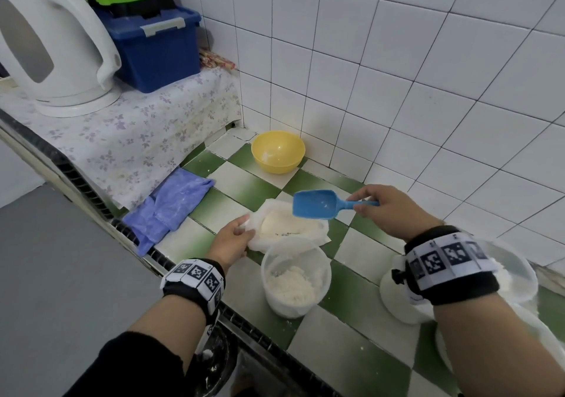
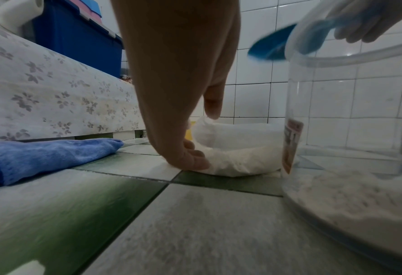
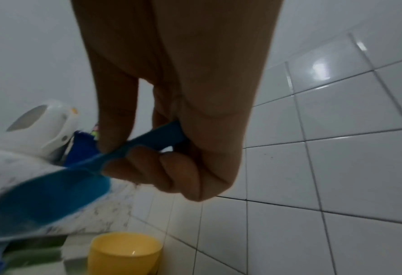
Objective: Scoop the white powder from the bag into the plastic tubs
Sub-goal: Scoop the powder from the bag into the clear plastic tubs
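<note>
The right hand (image 1: 389, 210) pinches the handle of a blue scoop (image 1: 318, 204) between thumb and curled fingers, holding it level in the air with only a dusting of white powder (image 1: 290, 227) in it, just above the open bag (image 1: 263, 237). To its left and lower, the left hand (image 1: 234, 237) grips the bag's near edge, thumb on top and fingers curled underneath against the green-and-white tiled counter (image 1: 351, 305). Just nearer than the left hand stands a clear plastic tub (image 1: 295, 279) partly filled with powder, a second tub (image 1: 519, 274) sits under the right wrist, and a yellow bowl (image 1: 278, 151) stands beyond the bag by the wall
</note>
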`<state>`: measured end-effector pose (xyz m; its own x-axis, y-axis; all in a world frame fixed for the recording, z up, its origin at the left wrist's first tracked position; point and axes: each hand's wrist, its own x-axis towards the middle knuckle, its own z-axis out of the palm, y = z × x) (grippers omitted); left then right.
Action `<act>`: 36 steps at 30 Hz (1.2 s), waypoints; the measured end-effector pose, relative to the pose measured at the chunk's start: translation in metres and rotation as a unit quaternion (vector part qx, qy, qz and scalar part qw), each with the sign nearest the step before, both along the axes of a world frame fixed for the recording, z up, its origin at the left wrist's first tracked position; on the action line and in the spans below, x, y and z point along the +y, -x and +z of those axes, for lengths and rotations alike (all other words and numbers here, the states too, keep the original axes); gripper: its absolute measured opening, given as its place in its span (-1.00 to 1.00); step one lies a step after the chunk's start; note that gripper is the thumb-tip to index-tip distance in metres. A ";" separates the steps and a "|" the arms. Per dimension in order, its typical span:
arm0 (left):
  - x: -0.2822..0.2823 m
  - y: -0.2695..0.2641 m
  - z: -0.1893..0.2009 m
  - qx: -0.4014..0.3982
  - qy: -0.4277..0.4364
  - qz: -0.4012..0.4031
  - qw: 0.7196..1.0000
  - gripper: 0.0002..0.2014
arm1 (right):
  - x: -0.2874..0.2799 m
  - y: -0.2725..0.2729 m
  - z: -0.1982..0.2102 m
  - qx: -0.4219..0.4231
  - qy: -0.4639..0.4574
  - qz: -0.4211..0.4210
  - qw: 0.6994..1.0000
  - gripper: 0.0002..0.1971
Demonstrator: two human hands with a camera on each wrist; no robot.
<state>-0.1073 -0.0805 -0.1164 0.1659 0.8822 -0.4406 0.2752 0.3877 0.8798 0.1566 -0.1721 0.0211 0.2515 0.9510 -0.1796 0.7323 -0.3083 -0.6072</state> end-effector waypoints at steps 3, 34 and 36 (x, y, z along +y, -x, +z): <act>0.005 -0.002 0.000 0.010 -0.009 0.000 1.000 -0.58 | 0.015 0.019 -0.017 -0.107 0.055 -0.013 0.993 -0.79; 0.043 -0.010 -0.010 -0.009 0.063 -0.156 0.986 -0.33 | 0.087 0.035 -0.101 0.038 0.196 0.016 0.980 -0.80; 0.043 -0.010 -0.012 -0.009 0.069 -0.172 0.983 -0.31 | 0.087 0.038 -0.101 0.037 0.204 0.033 0.978 -0.79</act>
<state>-0.0972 -0.0375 -0.1284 0.4530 0.7048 -0.5460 0.3948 0.3906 0.8316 0.1191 -0.0856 -0.0795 0.1648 0.8096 -0.5634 0.7174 -0.4904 -0.4948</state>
